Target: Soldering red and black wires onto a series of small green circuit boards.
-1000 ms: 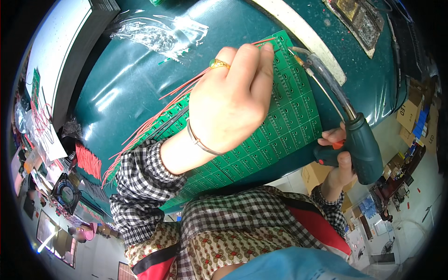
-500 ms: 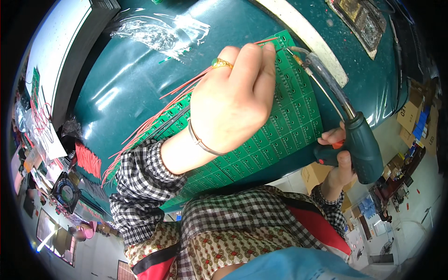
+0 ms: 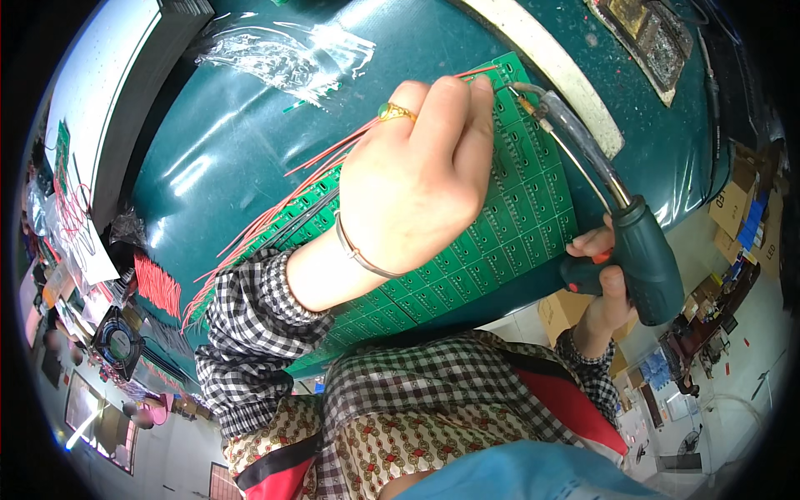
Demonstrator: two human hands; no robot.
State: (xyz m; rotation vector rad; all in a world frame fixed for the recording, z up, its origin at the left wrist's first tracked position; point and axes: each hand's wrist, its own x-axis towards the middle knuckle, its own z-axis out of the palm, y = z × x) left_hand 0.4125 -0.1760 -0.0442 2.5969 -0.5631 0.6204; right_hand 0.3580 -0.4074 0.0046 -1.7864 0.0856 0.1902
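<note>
A green panel of small joined circuit boards [image 3: 521, 221] lies slanted on the table. My left hand [image 3: 412, 171] rests over its upper part, fingers pinched together at the far end on a thin dark wire, whose end barely shows past the fingertips. Red wires [image 3: 271, 215] and black wires [image 3: 310, 215] run along the panel's left edge, partly under my hand and sleeve. My right hand [image 3: 610, 304] is wrapped round the dark green handle of a soldering gun [image 3: 654, 262]. Its bent metal tip meets the panel's far corner, just right of my left fingertips.
Crumpled clear plastic [image 3: 287, 58] lies at the far left. A bundle of red wires [image 3: 157, 279] sits by a white-topped stack [image 3: 104, 108]. Beyond the panel is a curved pale strip [image 3: 554, 62], with a dirty metal tray [image 3: 646, 42] farther right. A small fan [image 3: 117, 343] stands left.
The soldering gun's tip has shifted very slightly left, towards my left fingertips. My left hand stays almost still.
</note>
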